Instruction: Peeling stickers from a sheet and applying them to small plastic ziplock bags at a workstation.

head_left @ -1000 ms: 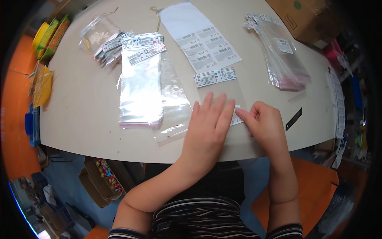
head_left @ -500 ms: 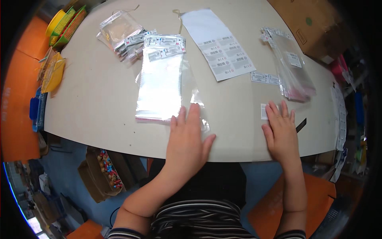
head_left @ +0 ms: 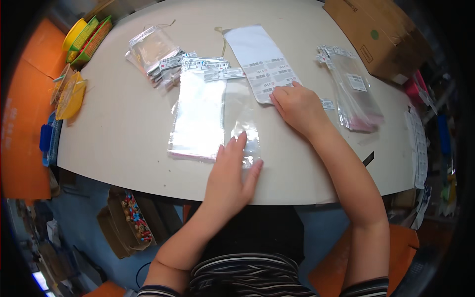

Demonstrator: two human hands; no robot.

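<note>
My left hand (head_left: 228, 175) lies open with fingers spread at the lower edge of a loose clear plastic bag (head_left: 247, 116). Beside it is a stack of shiny clear bags (head_left: 199, 116) with printed silver header strips. My right hand (head_left: 299, 109) is at the lower right corner of a white sheet of printed labels (head_left: 269, 74), thumb and fingers closed on that corner. What lies beneath the curled fingers is hidden. A printed strip (head_left: 327, 104) shows partly past the right hand.
More clear bags lie in a pile (head_left: 153, 49) at the far left and another pile (head_left: 354, 89) at the right. A cardboard box (head_left: 378, 37) stands at the far right corner. Colored baskets (head_left: 91, 42) line the left edge. A box of small colorful pieces (head_left: 133, 218) sits below the table.
My right hand has moved from the table's right front up and left to the label sheet, fingers now curled. The left hand stays near the clear bag, shifted slightly.
</note>
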